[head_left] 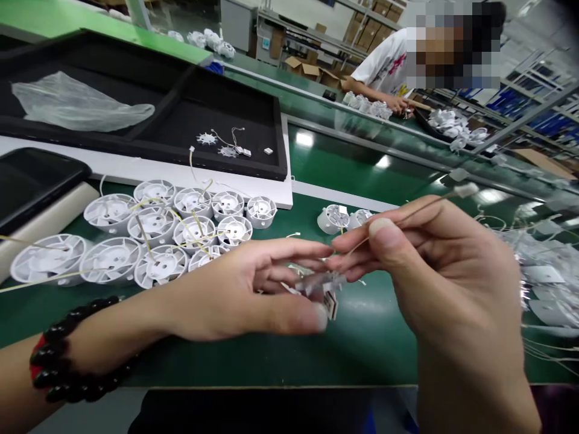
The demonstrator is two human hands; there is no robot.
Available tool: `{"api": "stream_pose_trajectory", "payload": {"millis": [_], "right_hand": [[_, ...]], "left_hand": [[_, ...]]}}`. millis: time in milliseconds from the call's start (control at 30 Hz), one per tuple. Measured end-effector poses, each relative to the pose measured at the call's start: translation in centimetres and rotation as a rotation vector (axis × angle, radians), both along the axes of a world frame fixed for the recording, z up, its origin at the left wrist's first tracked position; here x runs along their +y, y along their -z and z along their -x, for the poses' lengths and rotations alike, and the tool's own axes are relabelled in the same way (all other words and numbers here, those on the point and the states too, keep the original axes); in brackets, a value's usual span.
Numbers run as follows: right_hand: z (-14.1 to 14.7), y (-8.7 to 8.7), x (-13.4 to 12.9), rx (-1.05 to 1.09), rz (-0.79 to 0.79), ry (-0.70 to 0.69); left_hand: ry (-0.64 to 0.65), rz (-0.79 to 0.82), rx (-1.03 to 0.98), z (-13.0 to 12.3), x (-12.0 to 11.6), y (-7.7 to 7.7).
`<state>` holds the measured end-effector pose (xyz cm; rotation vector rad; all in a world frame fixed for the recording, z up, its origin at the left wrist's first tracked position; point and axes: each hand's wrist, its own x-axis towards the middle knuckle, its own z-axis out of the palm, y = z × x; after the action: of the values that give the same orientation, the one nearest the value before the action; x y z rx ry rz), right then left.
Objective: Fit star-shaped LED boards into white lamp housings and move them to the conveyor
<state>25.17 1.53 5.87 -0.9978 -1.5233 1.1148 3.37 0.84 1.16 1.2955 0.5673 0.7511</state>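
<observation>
Our right hand (456, 283) pinches a thin pale wire (425, 209), likely straightening it; our left hand (244, 289), grip unclear, should steady the spiky silvery metal piece (319, 281).

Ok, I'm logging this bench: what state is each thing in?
Left hand, curled around finned piece, firmness unclear
Right hand, closed on wire
Wire, connector end free
Finned piece, raised off bench, blurred
White housings, ribbed side up, clustered
Plastic bag, crumpled, lying in black tray
Black device, screen dark
</observation>
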Motion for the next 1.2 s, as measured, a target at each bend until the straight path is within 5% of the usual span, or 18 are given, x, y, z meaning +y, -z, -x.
{"api": "stream_pose_trajectory", "payload": {"millis": [200,300,500,733,1200], "right_hand": [[0.5,0.7,0.6,0.031,0.053,0.002],[0.7,0.9,0.8,0.042,0.034,0.028],[-0.1,2.2,2.5,0.016,-0.014,0.072],[-0.5,3.1,3.6,0.007,0.219,-0.401],[-1.4,4.0,3.4,0.0,0.065,-0.285]], "left_hand": [[-0.162,-0.323,0.144,-0.2,-1.0,0.4],[-0.187,-0.363,0.15,-0.4,-1.0,0.9],[-0.223,-0.242,0.072,-0.5,-0.5,0.6],[-0.123,-0.17,0.014,-0.5,-0.6,0.2],[-0.148,0.087,-0.138,-0.3,-0.3,0.4]]}}
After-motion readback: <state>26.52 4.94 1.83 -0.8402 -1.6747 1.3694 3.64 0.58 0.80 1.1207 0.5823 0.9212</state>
